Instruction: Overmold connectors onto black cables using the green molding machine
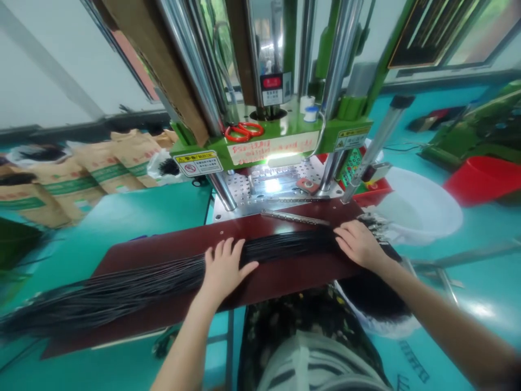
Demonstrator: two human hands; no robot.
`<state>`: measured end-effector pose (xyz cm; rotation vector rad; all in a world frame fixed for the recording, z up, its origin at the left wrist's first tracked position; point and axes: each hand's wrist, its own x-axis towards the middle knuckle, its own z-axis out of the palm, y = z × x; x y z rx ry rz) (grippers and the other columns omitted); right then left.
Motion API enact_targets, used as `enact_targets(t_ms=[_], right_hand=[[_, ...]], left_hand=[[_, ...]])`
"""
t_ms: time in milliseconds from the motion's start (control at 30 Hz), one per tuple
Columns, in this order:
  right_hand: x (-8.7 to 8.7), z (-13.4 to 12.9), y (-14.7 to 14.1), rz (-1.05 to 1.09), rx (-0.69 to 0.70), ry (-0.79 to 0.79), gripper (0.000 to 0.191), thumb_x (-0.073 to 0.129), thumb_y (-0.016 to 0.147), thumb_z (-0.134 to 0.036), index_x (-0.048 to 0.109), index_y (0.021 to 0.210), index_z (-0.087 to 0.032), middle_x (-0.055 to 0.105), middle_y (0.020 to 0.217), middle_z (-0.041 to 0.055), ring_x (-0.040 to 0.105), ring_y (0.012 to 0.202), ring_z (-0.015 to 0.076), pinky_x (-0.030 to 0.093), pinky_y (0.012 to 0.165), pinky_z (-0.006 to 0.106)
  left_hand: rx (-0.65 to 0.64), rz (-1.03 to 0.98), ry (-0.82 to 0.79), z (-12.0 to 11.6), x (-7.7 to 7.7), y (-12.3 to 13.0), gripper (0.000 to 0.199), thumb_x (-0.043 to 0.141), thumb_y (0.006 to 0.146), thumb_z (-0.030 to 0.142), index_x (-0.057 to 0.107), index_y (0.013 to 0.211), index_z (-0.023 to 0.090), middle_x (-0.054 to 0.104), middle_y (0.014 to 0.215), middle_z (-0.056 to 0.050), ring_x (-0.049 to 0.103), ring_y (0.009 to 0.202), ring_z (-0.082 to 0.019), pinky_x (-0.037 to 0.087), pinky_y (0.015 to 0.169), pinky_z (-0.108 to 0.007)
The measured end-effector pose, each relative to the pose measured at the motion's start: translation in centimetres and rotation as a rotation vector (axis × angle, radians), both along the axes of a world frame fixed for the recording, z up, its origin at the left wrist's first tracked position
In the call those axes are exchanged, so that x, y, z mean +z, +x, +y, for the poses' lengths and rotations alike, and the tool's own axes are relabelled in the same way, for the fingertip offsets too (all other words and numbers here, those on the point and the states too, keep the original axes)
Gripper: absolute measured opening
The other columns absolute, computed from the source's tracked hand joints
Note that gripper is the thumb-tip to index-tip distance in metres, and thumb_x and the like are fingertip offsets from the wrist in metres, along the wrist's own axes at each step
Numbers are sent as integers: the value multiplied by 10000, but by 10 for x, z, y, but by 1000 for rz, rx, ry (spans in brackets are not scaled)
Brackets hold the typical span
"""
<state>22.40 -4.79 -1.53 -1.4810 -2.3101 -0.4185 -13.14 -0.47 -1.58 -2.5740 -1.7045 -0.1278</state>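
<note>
A long bundle of thin black cables (285, 244) lies across a dark red board (260, 285), fanning out toward the left edge. My left hand (226, 266) rests flat over the middle of the bundle, its fingers spread. At the bundle's right part, near small metallic ends (376, 225), my right hand (356, 243) has its fingers close together on the cables. What its fingertips hold, if anything, is hidden. A metal strip (295, 218) lies just behind the bundle.
A green press machine (285, 133) stands behind the board, with red-handled scissors (244, 132) on it. To the right are a white tub (435, 209) and a red bucket (484, 179). Paper sacks (97, 168) stand at the left. A black-filled bag (374, 296) sits below my right forearm.
</note>
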Motion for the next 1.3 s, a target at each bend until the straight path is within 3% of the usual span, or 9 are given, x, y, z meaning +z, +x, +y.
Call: enact_targets(t_ms=[133, 267, 400, 533, 633, 800, 1067, 1200, 1300], right_hand=[[14, -17, 5, -22, -3, -92, 203, 446, 820, -176, 594, 948, -121, 550, 885, 118, 488, 839, 232, 393, 756, 351], [34, -9, 27, -166, -99, -270, 102, 501, 724, -193, 591, 743, -151, 556, 747, 84, 520, 701, 210, 386, 685, 336], [47, -2, 55, -281, -258, -325, 147, 521, 675, -181, 605, 789, -144, 603, 783, 103, 550, 693, 234, 382, 660, 359], [46, -6, 37, -137, -13, -111, 425, 454, 752, -142, 508, 1171, -92, 547, 1143, 156, 490, 1040, 276, 368, 858, 401], [31, -12, 0, -61, 206, -135, 396, 430, 822, -174, 485, 1212, -128, 536, 1192, 118, 446, 1113, 237, 323, 950, 389], [12, -20, -19, -112, -9, -159, 374, 508, 832, -363, 562, 1103, -111, 573, 1068, 160, 489, 957, 298, 366, 790, 420], [35, -34, 24, -223, -334, -185, 411, 520, 780, -537, 596, 766, -133, 564, 724, 122, 496, 752, 282, 329, 673, 395], [46, -37, 20, -165, -347, -202, 412, 592, 732, -526, 604, 771, -117, 581, 837, 179, 495, 851, 347, 363, 714, 466], [48, -41, 3, 172, -117, -241, 349, 584, 786, -388, 580, 1012, -122, 567, 1047, 170, 482, 996, 321, 374, 841, 476]], left_hand=[[-256, -66, -100, 7, 15, 59, 475, 355, 863, 485, 462, 1220, 190, 520, 1190, -104, 452, 1093, -237, 360, 896, -376], [-410, -41, -86, 19, 16, 127, 382, 425, 843, 464, 534, 1091, 195, 565, 1046, -86, 499, 987, -230, 408, 803, -341], [-395, -18, -111, 39, 12, 156, 354, 388, 859, 468, 569, 945, 176, 605, 912, -82, 562, 885, -222, 432, 709, -308], [-322, -3, -169, 57, 13, 158, 363, 330, 884, 459, 562, 903, 181, 640, 818, -66, 611, 766, -214, 427, 642, -295], [-331, -6, -99, 60, 12, 156, 376, 306, 895, 447, 550, 913, 161, 640, 841, -82, 612, 769, -211, 416, 639, -287], [-327, -20, -1, 56, 5, 156, 352, 316, 901, 417, 539, 900, 144, 614, 854, -79, 578, 804, -181, 389, 630, -248], [-372, -297, 160, 54, 26, 144, 347, 327, 899, 411, 573, 852, 171, 583, 827, -51, 520, 819, -153, 376, 675, -235], [-385, -434, 129, 47, 49, 138, 312, 385, 883, 397, 579, 845, 156, 587, 797, -44, 524, 824, -165, 392, 718, -251], [-382, -485, -19, 37, 62, 134, 283, 422, 869, 386, 590, 853, 159, 608, 781, -28, 553, 763, -155, 405, 690, -246]])
